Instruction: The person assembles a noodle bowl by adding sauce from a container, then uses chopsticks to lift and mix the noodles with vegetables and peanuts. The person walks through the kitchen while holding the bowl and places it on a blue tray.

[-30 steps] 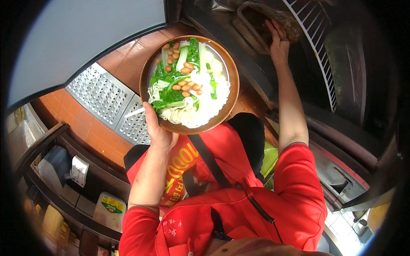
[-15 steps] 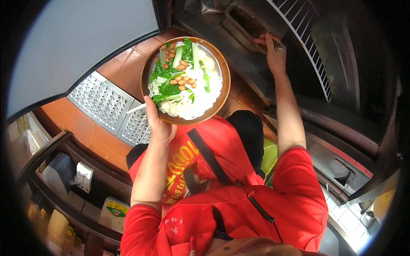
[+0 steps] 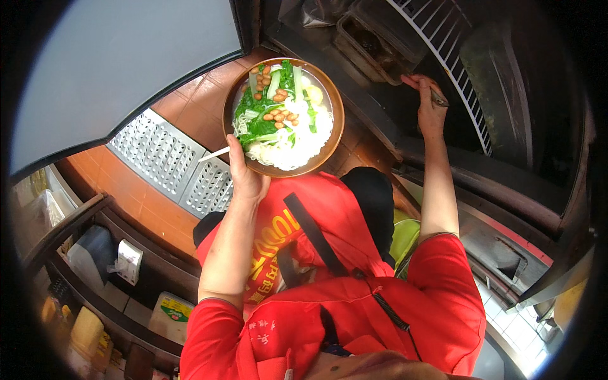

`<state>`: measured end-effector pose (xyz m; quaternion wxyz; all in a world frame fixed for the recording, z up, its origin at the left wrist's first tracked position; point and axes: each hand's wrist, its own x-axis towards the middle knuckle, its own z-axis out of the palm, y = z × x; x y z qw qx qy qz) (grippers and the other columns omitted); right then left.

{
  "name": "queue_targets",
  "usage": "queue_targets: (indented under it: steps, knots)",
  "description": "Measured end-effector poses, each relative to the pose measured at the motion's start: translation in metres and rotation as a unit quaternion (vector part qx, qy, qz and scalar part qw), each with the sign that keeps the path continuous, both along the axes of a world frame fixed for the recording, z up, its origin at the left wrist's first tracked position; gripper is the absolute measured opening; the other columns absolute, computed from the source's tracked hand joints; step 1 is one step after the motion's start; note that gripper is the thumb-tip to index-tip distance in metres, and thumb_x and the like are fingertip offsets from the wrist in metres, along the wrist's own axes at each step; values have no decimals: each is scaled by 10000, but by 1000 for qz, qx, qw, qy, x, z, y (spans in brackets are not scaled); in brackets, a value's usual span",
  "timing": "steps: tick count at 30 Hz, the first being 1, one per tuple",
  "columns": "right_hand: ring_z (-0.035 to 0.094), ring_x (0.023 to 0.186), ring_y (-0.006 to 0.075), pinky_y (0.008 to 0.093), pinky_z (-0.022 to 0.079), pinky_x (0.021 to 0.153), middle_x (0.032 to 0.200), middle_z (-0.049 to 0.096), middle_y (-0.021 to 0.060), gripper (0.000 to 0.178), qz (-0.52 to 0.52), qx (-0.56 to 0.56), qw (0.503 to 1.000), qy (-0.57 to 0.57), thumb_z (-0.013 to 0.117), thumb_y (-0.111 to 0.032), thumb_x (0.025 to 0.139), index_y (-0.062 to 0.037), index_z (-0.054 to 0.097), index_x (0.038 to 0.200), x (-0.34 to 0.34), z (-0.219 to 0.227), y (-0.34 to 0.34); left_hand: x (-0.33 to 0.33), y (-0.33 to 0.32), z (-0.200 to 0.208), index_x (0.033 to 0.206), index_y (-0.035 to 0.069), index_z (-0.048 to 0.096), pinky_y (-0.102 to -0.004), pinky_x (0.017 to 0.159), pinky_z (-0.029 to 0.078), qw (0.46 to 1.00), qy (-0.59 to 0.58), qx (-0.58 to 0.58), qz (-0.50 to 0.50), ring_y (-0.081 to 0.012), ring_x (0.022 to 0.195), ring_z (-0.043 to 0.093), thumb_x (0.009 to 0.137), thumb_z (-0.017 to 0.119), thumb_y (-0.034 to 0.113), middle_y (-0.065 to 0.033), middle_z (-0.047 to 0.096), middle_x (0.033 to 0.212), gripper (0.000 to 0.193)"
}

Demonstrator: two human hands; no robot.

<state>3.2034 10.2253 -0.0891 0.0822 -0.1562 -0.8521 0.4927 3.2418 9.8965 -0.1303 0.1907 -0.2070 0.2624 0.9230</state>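
A brown bowl point(image 3: 339, 130) is held by its near left rim in my left hand point(image 3: 246, 172), thumb over the edge. In it lie white noodles point(image 3: 294, 142), leafy greens point(image 3: 253, 125), pale stalks and several peanuts point(image 3: 278, 118). A thin white stick point(image 3: 214, 154) pokes out to the left by my thumb; what it belongs to is hidden. At the upper right, my right hand point(image 3: 430, 113) is closed around a utensil handle point(image 3: 438, 98); its working end does not show. Beside those fingers stands a rectangular container point(image 3: 342, 41) with dark, wet-looking contents.
A white wire rack point(image 3: 453, 66) runs beside my right hand in the dark cabinet. Large grey panel point(image 3: 126, 57) fills the upper left. Below lie perforated metal grates point(image 3: 158, 152) on orange tiles point(image 3: 152, 218). Dark shelves point(image 3: 126, 278) with packages stand at the left.
My right hand has drawn back from the container's edge, toward the right and nearer to me, with the handle in it. The bowl has shifted slightly right in my left hand.
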Motion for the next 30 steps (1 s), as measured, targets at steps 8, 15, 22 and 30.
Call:
queue_targets:
  steps: [8, 15, 22, 30]
  knots:
    - [595, 935, 253, 300, 396, 864, 949, 573, 111, 215, -68, -40, 994, 77, 428, -166, 927, 25, 524, 957, 11, -1, 11, -6, 6, -3, 1299, 32, 310, -394, 1006, 312, 1000, 15, 9, 10, -238, 1200, 390, 867, 404, 525, -111, 387, 1315, 662]
    - [539, 1046, 254, 361, 347, 953, 1014, 580, 122, 238, -91, -246, 946, 192, 417, -246, 932, -29, 505, 973, 31, 7, -5, -12, 10, -6, 1305, 28, 305, -387, 1018, 291, 999, 32, 6, 6, -240, 1212, 376, 857, 398, 550, -115, 380, 1321, 694]
    - [550, 1023, 274, 411, 319, 994, 996, 570, 115, 222, -45, -334, 925, 174, 402, -228, 934, -37, 512, 956, 73, 28, -44, -6, 3, -6, 1293, 34, 334, -376, 1016, 281, 1000, 12, -4, 12, -222, 1204, 382, 850, 395, 567, -98, 411, 1301, 696]
    - [604, 903, 337, 450, 475, 827, 1077, 543, 224, 297, 164, -135, 954, 210, 446, -231, 912, 27, 556, 1009, 96, 70, -112, -6, -8, -3, 1318, 29, 276, -394, 1031, 278, 997, 58, -20, 38, -251, 1227, 358, 859, 364, 565, -131, 357, 1335, 712]
